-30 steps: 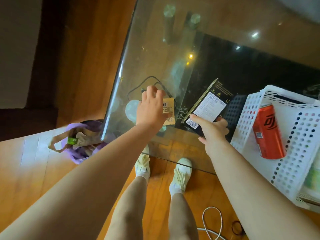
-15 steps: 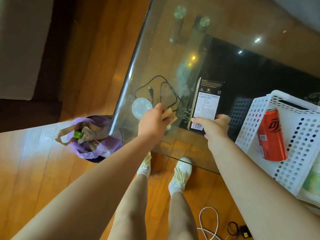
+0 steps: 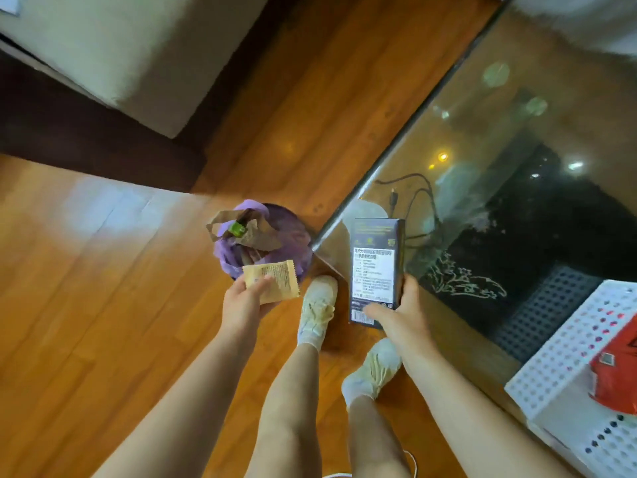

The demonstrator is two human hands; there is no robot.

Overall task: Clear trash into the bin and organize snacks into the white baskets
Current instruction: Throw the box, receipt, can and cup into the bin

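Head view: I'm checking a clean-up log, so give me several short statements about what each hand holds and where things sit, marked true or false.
1. The left hand holds a tan wrapper near the bin. True.
2. The right hand is empty. False: it grips a dark box.
3. The bin has a purple liner with brown paper inside. True.
4. The white basket sits on the wooden floor. False: it rests on the glass table.
5. The basket holds a red item. True.

The left hand (image 3: 245, 302) pinches a tan wrapper (image 3: 273, 281), arm extended forward. The right hand (image 3: 401, 313) grips a dark box (image 3: 375, 270) upright.
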